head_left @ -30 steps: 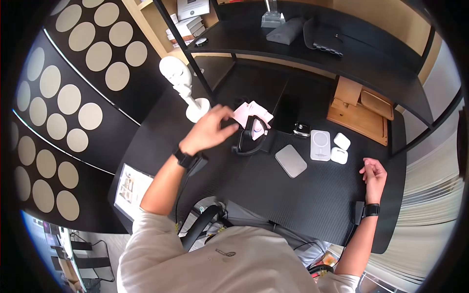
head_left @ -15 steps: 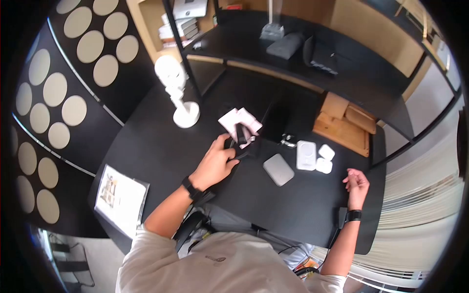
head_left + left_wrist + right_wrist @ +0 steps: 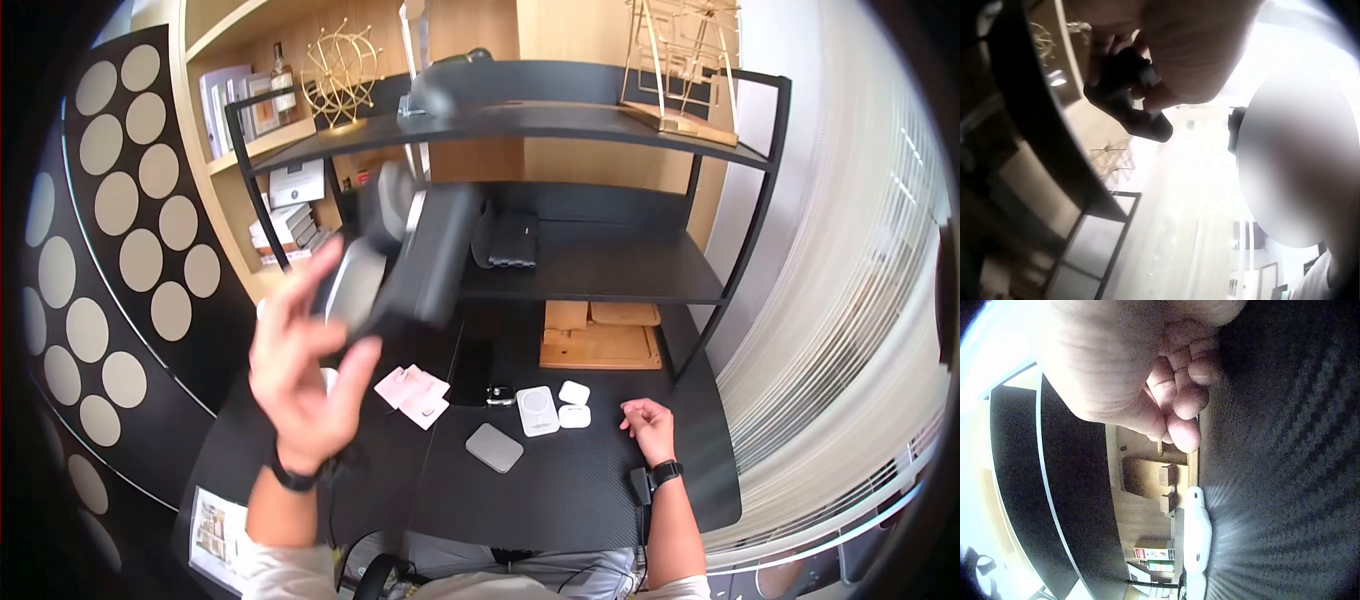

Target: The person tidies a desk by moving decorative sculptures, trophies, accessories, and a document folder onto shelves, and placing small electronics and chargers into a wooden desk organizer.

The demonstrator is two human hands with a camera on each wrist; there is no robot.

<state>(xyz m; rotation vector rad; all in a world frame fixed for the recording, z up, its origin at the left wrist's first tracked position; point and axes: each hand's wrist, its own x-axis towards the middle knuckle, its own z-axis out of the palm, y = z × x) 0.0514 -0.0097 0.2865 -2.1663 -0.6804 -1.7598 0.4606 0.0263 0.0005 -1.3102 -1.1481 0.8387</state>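
Note:
Raised in front of the shelf, my left hand (image 3: 310, 370) grips a black curved device (image 3: 430, 255), blurred and close to the head camera. In the left wrist view, fingers of the left hand (image 3: 1191, 50) are curled round the black device (image 3: 1122, 94). Below it on the desk lie pink papers (image 3: 412, 395). My right hand (image 3: 652, 430) rests at the desk's right side with loosely curled fingers, holding nothing. The right wrist view shows this right hand (image 3: 1122, 369) beside the dark desktop (image 3: 1279, 456).
On the desk (image 3: 560, 500) lie a grey flat case (image 3: 494, 448), a white rectangular device (image 3: 537, 411), two small white items (image 3: 574, 415) and a small black-and-silver object (image 3: 500, 395). A wooden tray (image 3: 600, 348) stands behind, under a black shelf (image 3: 610, 265). A printed sheet (image 3: 215, 535) lies left.
My left hand has taken hold of the black device and lifted it from the pink papers towards the head camera. The head view has tilted up. My right hand stays on the desk.

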